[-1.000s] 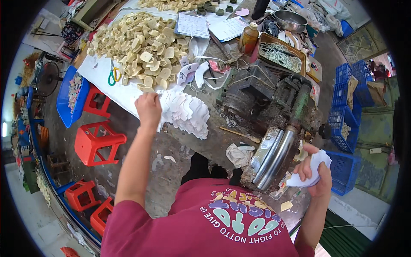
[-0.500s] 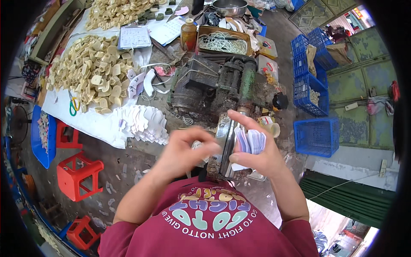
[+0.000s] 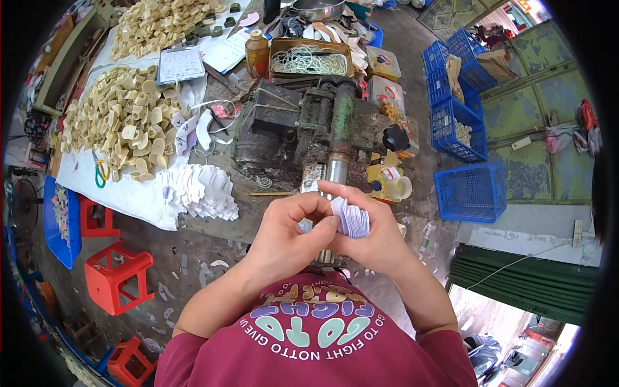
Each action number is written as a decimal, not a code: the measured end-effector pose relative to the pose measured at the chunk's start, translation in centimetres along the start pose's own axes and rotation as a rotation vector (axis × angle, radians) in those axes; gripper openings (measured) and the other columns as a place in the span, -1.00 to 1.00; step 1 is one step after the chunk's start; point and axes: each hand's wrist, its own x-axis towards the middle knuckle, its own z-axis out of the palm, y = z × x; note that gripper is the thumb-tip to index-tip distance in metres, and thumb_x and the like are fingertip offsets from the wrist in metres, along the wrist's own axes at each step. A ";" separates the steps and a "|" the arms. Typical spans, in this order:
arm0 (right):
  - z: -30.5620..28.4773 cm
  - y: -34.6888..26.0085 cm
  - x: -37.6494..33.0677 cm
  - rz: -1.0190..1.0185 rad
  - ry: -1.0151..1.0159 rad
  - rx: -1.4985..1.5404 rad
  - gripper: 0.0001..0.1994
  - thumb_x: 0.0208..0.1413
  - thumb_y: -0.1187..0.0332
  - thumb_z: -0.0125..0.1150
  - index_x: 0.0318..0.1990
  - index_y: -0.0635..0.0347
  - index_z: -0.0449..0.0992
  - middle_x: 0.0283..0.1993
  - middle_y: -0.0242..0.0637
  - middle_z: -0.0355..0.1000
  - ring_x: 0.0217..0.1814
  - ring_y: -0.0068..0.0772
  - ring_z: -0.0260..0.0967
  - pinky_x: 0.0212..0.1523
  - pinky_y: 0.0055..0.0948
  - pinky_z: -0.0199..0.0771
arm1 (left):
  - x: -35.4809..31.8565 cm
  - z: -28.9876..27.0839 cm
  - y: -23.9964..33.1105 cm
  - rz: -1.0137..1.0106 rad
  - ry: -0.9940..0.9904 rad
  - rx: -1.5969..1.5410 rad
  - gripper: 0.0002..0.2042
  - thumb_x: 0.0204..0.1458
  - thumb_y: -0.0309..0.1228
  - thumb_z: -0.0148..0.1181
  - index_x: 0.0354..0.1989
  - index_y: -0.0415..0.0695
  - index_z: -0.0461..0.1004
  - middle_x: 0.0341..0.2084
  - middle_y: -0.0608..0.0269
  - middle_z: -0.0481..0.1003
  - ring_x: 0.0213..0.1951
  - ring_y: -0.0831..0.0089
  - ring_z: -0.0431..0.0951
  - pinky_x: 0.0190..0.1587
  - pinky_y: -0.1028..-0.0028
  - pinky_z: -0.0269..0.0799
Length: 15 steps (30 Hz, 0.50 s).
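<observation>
In front of my chest, my right hand (image 3: 375,237) is closed round a stack of thin white and lilac pieces (image 3: 353,221). Its forefinger stretches along the far side of the stack. My left hand (image 3: 289,227) is pinched closed at the stack's left edge; whether it grips one piece or several is hidden. Just under both hands runs the shiny metal roller (image 3: 337,170) of an old green and black bench machine (image 3: 296,122). White cut pieces (image 3: 198,191) lie in overlapping rows on the table's near left.
A large heap of beige pieces (image 3: 119,116) covers a white sheet at the left, with scissors (image 3: 101,173) beside it. Behind the machine stands a tray of pale cord (image 3: 309,61). Red stools (image 3: 119,274) stand low left, blue crates (image 3: 471,193) at right. A yellow container (image 3: 387,180) sits beside the roller.
My left hand has moved right and in to meet the stack. My right hand has come a little left with it, and the view has shifted slightly.
</observation>
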 end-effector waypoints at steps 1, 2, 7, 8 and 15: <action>-0.1 -0.1 -0.1 0.009 0.018 -0.015 -0.30 -0.23 0.57 0.39 0.20 0.34 0.32 -0.15 -0.42 0.49 -0.20 -0.69 0.39 -0.18 -0.65 0.40 | 0.1 0.1 -0.2 -0.003 0.010 0.041 -0.92 0.02 -0.51 0.16 -0.38 -0.27 0.50 -0.47 0.38 0.51 -0.40 0.68 0.42 -0.28 0.56 0.38; -0.9 0.1 -0.2 0.034 0.014 -0.016 -0.33 -0.21 0.54 0.37 0.19 0.34 0.33 -0.19 -0.42 0.49 -0.23 -0.69 0.39 -0.21 -0.65 0.40 | 0.0 0.1 -0.4 -0.023 0.004 -0.022 -0.93 0.02 -0.52 0.15 -0.39 -0.27 0.50 -0.47 0.39 0.51 -0.40 0.68 0.42 -0.28 0.57 0.37; -8.3 0.9 -1.8 0.082 0.244 -0.019 -0.52 -0.17 0.47 0.24 0.02 0.38 0.47 -0.26 -0.19 0.55 -0.48 -0.65 0.41 -0.47 -0.59 0.39 | -0.5 -1.2 -1.1 -0.055 0.116 -0.257 -0.95 0.01 -0.54 0.16 -0.42 -0.26 0.50 -0.48 0.42 0.50 -0.41 0.72 0.41 -0.32 0.62 0.33; -9.4 1.0 -2.0 0.083 0.227 -0.051 -0.54 -0.18 0.47 0.23 -0.02 0.39 0.49 -0.20 -0.11 0.54 -0.47 -0.65 0.42 -0.47 -0.57 0.39 | -0.4 -1.2 -1.4 -0.063 0.073 -0.221 -0.96 0.01 -0.55 0.16 -0.42 -0.26 0.51 -0.48 0.43 0.50 -0.41 0.72 0.41 -0.32 0.62 0.33; -9.2 1.3 -2.4 0.055 -0.298 0.004 -0.54 -0.19 0.46 0.24 -0.02 0.35 0.51 0.15 -0.10 0.34 0.11 -0.35 0.33 0.11 -0.42 0.27 | -0.1 -0.3 -2.9 0.131 0.072 0.214 -0.91 -0.01 -0.54 0.22 -0.33 -0.27 0.54 -0.44 0.23 0.49 -0.35 0.53 0.48 -0.27 0.54 0.37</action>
